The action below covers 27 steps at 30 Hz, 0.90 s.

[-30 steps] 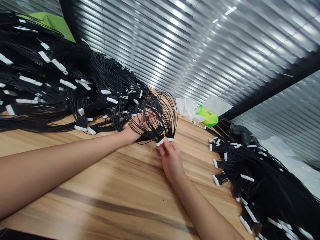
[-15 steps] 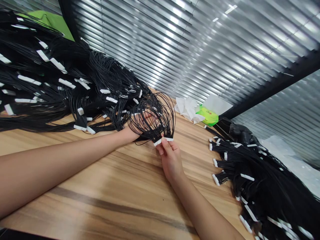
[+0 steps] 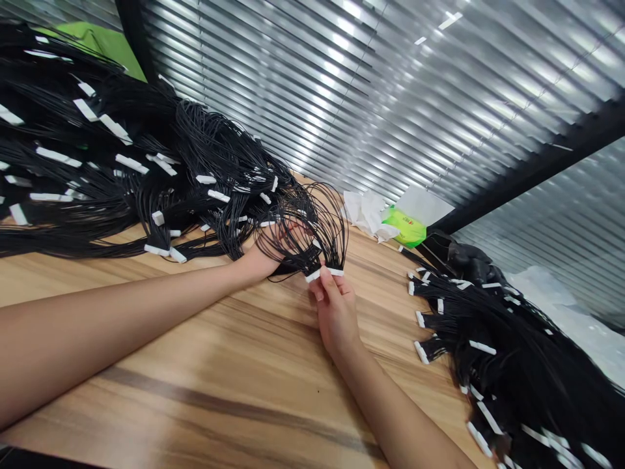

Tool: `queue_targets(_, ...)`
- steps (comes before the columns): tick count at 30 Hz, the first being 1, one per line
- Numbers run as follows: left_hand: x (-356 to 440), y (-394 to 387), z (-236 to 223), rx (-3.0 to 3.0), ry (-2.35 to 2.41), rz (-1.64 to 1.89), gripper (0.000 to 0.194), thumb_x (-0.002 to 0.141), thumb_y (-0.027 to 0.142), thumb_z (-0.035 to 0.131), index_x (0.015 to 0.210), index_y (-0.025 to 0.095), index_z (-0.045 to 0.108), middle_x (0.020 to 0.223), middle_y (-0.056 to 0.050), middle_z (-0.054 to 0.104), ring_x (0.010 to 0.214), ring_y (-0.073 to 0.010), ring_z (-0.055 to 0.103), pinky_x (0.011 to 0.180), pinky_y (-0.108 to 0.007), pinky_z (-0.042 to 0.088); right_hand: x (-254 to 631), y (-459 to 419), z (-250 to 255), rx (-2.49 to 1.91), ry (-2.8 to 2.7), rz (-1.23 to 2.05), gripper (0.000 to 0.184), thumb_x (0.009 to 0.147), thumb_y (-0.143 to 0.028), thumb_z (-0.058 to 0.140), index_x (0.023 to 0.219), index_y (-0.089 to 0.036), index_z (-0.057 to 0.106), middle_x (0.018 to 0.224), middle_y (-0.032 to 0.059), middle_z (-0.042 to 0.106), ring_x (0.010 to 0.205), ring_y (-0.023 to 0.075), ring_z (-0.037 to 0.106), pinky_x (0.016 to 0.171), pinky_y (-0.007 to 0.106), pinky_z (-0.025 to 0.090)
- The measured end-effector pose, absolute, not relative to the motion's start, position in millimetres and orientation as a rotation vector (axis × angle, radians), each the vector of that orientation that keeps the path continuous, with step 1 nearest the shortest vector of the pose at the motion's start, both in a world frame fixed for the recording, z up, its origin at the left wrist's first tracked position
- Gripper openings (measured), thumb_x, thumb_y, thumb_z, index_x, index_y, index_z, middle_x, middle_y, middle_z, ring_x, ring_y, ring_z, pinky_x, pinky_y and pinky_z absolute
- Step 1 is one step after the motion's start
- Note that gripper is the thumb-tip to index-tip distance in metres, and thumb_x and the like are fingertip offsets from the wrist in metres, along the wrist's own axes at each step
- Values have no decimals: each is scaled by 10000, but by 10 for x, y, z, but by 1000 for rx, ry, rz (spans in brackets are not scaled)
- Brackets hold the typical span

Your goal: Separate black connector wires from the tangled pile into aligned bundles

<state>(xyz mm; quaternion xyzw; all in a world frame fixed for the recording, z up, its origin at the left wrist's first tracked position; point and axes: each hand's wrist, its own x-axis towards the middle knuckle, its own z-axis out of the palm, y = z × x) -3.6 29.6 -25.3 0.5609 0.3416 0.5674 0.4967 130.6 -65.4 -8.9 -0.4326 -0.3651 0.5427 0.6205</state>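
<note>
Right hand (image 3: 336,316): tight narrow pinch on white plug (image 3: 325,274) | left hand (image 3: 261,264): behind black wire bunch (image 3: 303,238), grip cannot tell | bunch: 12 o'clock, above wood table (image 3: 195,384) | wire piles: 9 o'clock (image 3: 97,150), 3 o'clock (image 3: 512,365)

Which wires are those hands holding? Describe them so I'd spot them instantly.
On the wooden table, black wire heaps lie left and right. Between them, find the small fan of looped black wires rising from white connectors. Unlike its neighbours, it is lifted up, pinched in the right hand.
</note>
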Motion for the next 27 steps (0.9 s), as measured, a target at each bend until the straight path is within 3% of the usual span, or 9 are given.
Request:
queue_targets(7,0,134,-117,1724,867,1271,290,844,287,583,1099,153,613,1159,-89,642,1098,-217,567,1009,-389,420,1388,-561,-116,-1055,-734,1063,286,650,-416,758,739,-183,618,597,-57,469,535,86,297,509,251,230)
queue_targets(12,-66,42,-5,2087,1045,1223,243,901,312,503,984,211,708,1111,-52,683,1102,-211,564,983,-369,399,1425,-544,-142,-1112,-715,973,305,663,-440,740,764,-182,613,686,-31,558,531,79,321,501,248,253)
queue_targets(16,-76,-60,63,2252,1208,1268,212,863,371,563,829,246,731,1056,-16,718,1135,-232,549,988,-400,316,1433,-532,-147,-1113,-692,944,309,673,-448,731,755,-179,603,736,-24,591,527,69,335,516,243,289)
queue_targets(22,-91,-89,80,2335,1160,1231,224,865,398,570,785,232,697,788,22,715,803,-155,608,859,-327,311,1429,-535,-152,-1092,-679,968,307,666,-430,749,763,-171,615,714,-29,573,534,68,335,515,232,288)
queue_targets(27,-106,-62,84,2408,1142,1202,273,930,421,487,917,238,690,834,15,723,811,-149,622,804,-307,319,1422,-544,-151,-1112,-700,966,300,675,-434,740,767,-171,630,725,-18,589,533,73,332,507,235,285)
